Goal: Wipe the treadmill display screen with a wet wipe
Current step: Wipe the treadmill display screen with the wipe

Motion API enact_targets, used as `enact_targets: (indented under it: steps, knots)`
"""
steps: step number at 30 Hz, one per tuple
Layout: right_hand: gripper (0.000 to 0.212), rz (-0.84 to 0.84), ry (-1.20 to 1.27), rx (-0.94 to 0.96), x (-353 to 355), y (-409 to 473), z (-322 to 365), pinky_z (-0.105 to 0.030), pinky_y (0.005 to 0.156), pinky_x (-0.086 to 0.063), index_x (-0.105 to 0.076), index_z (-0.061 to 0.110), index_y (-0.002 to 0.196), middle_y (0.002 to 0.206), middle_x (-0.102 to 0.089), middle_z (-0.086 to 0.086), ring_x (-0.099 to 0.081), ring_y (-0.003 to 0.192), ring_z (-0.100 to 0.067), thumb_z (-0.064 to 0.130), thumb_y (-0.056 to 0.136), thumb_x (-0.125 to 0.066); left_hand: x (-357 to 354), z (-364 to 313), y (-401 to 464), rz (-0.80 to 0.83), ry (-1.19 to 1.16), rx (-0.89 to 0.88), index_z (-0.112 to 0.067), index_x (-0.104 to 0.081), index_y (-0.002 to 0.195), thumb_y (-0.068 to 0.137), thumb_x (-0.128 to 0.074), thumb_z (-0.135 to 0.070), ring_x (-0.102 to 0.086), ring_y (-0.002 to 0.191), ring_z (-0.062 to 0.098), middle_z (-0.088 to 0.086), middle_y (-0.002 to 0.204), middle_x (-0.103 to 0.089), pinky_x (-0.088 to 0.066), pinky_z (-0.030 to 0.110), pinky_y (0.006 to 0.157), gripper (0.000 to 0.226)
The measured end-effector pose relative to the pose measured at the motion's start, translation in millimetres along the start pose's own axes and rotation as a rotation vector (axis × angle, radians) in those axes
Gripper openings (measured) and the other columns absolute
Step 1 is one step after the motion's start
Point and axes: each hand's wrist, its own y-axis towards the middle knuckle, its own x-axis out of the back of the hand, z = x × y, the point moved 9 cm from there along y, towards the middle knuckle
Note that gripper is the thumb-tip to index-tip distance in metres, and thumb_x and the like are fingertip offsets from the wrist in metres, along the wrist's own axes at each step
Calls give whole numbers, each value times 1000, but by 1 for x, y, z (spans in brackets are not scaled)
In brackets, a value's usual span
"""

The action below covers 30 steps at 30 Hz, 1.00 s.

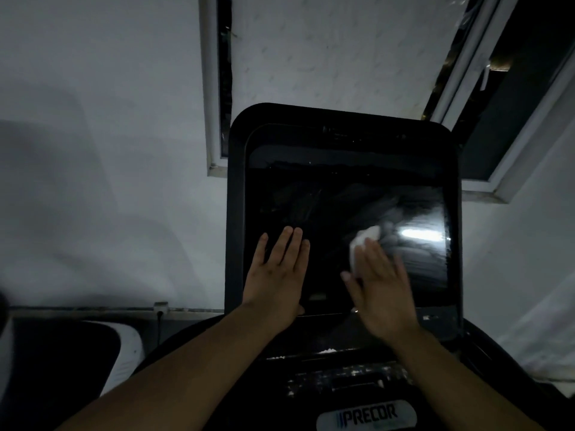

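- Treadmill display screen (342, 213): large dark glossy panel in a black rounded frame, centre to centre-right of the frame, tilted toward the viewer. Switched off; a bright streak of reflected light sits on its right part, with faint smear marks around it.
- Wet wipe (362, 244): small white crumpled wad on the lower right part of the screen, just left of the bright reflection. It shows beyond the fingertips of the right hand and lies against the glass.
- Right hand (379, 290): lower right of the screen, palm toward the glass, blurred. Grip: fingers stretched out flat and close together over the wipe, pressing it to the screen rather than pinching it; thumb stuck out to the left.
- Left hand (277, 275): lower left of the screen, flat on the glass, holding nothing. Grip: fingers extended and slightly spread, thumb tucked at the lower bezel.
- Forearms: both bare, entering from the bottom edge of the frame.
- Console (342, 377): black housing below the screen, flecked with pale specks; a PRECOR badge (367, 415) at bottom centre.
- Wall (93, 150): pale, filling the left side of the frame.
- Window frames (213, 88): white, in the upper centre and upper right, with dark openings.
- Wall socket (161, 307): lower left, with a cable running down from it.
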Motion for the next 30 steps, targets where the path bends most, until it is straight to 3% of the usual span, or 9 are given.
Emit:
enact_targets:
  steps: [2,4,10,14,18,24,27,30]
  knots:
    - [83,29,62,-193,1,12,-33,-54,124,-13,-40,8,152,162,-32,-15,-19,154,-25,65,99,-11,0,0,0,4,-2,-1,-10,15,158,80,-70,-59,28,151,30,15,165,27,10,59,120,125]
    - [83,22,114,-249,3,13,-31,-53,124,-11,-38,7,152,164,-28,-17,-16,155,-27,65,97,-16,-1,0,0,8,-2,0,-10,16,157,81,-70,-59,29,151,30,15,164,29,11,59,120,125]
    - [67,62,144,287,-6,-40,96,-54,123,-18,-36,11,155,166,-24,-10,-12,156,-21,55,105,-33,-1,2,1,-13,-31,-2,-11,18,157,87,-62,-57,30,150,28,13,164,29,18,56,119,116]
    - [56,38,99,450,-1,-33,91,-57,121,-22,-42,10,152,164,-30,-10,-19,155,-22,36,102,-43,1,3,0,-37,-50,-7,-10,19,156,89,-59,-55,30,150,28,13,165,28,17,56,120,113]
    - [58,-15,4,421,20,34,73,-59,120,-23,-47,5,148,157,-42,-17,-31,150,-28,32,98,-38,2,5,-2,-64,-65,4,-8,20,156,84,-67,-57,30,150,29,15,164,29,14,55,121,123]
    - [70,-15,46,276,43,126,69,-55,124,-12,-30,12,157,166,-24,-13,-18,155,-26,41,94,-25,12,26,-16,-116,15,18,-9,17,157,83,-64,-64,26,151,32,16,164,28,11,53,123,123]
    - [70,-19,59,263,40,124,75,-53,124,-11,-29,14,158,167,-21,-13,-14,156,-25,41,94,-28,12,41,-21,-93,34,44,-8,14,158,83,-65,-64,24,152,32,16,166,23,10,53,123,122]
    - [66,-18,-4,391,27,75,92,-56,122,-17,-31,14,157,166,-23,-14,-14,155,-27,38,96,-39,13,56,-30,-115,35,79,-6,15,157,82,-61,-67,27,151,32,17,166,24,11,53,122,123]
